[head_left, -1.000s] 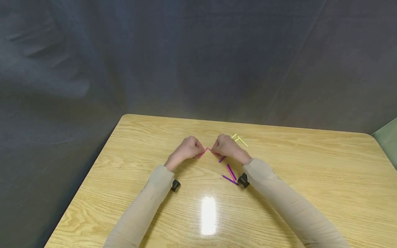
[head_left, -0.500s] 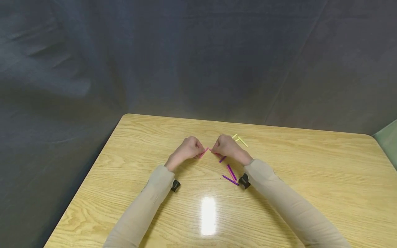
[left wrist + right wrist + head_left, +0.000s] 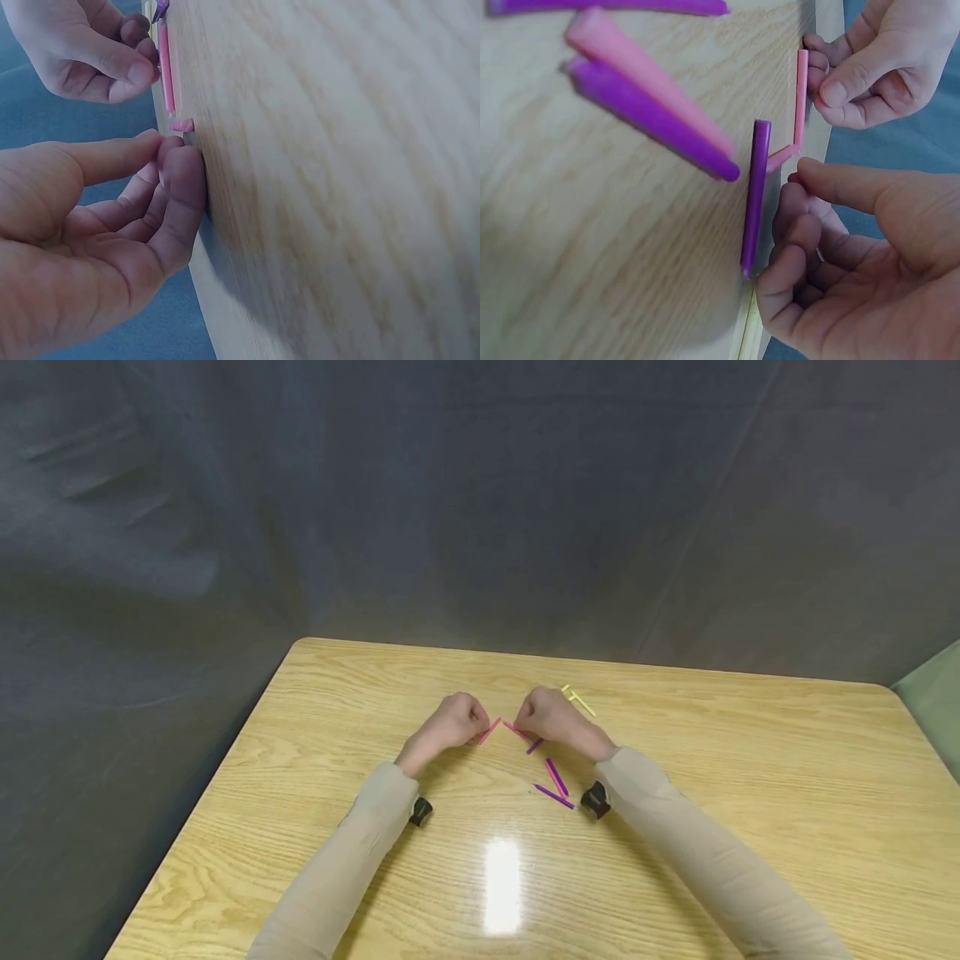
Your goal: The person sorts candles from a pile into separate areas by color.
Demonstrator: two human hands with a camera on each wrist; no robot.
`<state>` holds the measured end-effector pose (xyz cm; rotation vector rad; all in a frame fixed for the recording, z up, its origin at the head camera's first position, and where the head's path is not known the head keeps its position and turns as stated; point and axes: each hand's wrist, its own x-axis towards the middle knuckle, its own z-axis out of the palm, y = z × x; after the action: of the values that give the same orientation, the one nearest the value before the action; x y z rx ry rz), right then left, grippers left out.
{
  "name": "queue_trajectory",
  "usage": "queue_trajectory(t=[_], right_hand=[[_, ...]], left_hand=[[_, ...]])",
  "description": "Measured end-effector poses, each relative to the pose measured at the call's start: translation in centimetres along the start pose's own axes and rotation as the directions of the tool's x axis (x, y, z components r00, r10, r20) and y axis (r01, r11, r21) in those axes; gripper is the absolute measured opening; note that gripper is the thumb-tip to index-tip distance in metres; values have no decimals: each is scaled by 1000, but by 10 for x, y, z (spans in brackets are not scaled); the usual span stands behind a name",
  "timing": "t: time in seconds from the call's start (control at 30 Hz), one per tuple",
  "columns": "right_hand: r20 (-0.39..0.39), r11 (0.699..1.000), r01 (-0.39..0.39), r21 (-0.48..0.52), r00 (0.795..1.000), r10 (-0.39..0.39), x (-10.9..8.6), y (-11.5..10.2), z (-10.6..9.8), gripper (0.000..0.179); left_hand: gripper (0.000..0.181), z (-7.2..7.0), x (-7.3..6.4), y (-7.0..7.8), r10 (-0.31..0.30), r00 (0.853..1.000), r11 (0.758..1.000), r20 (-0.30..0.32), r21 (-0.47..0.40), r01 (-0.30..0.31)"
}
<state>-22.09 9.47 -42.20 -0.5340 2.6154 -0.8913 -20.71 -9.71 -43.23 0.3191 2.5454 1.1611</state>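
In the head view, two slim pink sticks lie slanted on the table, their far ends close together like a peak. Beside the left pink stick [image 3: 490, 731] is my left hand [image 3: 454, 722], fingers bent and thumb drawn in. My right hand [image 3: 553, 716] sits by the right pink stick [image 3: 517, 732] in the same pose. In the right wrist view, the left thumb [image 3: 835, 93] is a little away from its pink stick [image 3: 801, 101], and the right thumb [image 3: 804, 166] is right next to the other pink stick [image 3: 782, 158]. Neither hand closes round a stick.
A purple stick [image 3: 756, 199] lies near the right pink stick's lower end. Nearer on the table [image 3: 337, 693], another purple stick [image 3: 558, 778] lies along a pink one, with a further purple stick [image 3: 553, 796] below. Several yellow sticks [image 3: 583, 704] lie behind the right hand.
Both hands have drawn slightly apart, so more of the two pink sticks shows between them. The other sticks have not visibly moved.
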Motion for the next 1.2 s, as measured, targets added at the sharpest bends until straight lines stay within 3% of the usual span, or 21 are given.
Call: queue_trajectory(t=[0.63, 1.0, 1.2], right_hand=[[-30, 998, 39, 51, 999, -37, -6, 7, -3, 15], [-65, 1000, -7, 25, 998, 9, -16, 14, -5, 9], [-69, 1000, 0, 2, 998, 1, -20, 16, -1, 11]], left_hand=[[12, 1, 6, -2, 51, 999, 999, -18, 20, -51], [8, 6, 8, 14, 157, 987, 983, -15, 96, -155], [8, 10, 4, 13, 202, 978, 972, 47, 114, -206]])
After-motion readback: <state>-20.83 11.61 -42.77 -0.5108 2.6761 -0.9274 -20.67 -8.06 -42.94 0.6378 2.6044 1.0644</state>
